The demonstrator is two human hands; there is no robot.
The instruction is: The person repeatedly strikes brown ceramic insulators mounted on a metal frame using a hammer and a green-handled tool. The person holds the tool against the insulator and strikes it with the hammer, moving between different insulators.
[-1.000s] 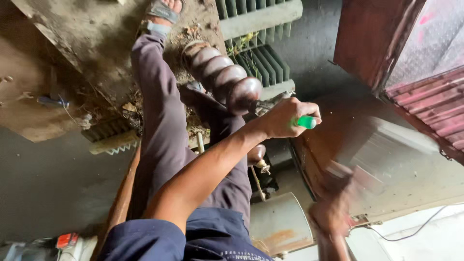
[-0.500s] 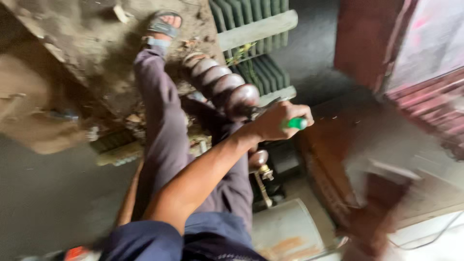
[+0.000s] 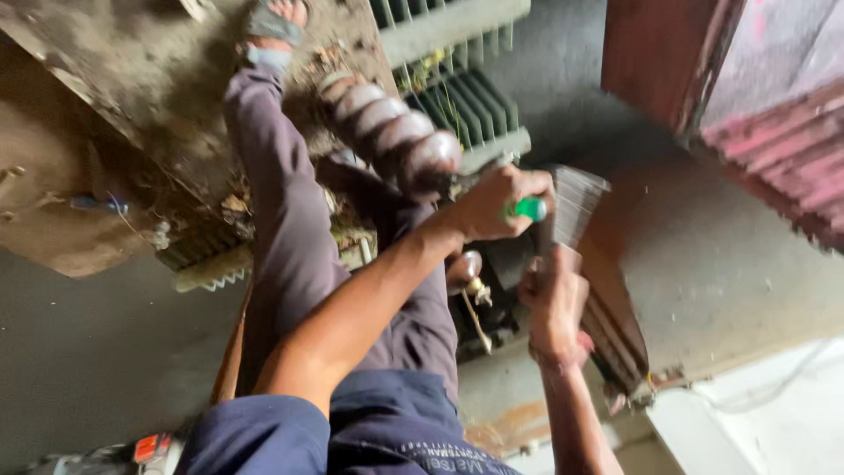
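Head view: my left hand grips the green-handled tool at the ribbed insulator, fingers closed; my right hand clasps the ridged grey piece; I judge loosening comes next

We see a ribbed brown ceramic insulator, grey metal cooling fins, a rusty red corrugated metal sheet, and a grey concrete floor.

Dim, flat daylight, brightest at the lower right corner. Motion blur smears the whole view, worst around the right hand. No glare.
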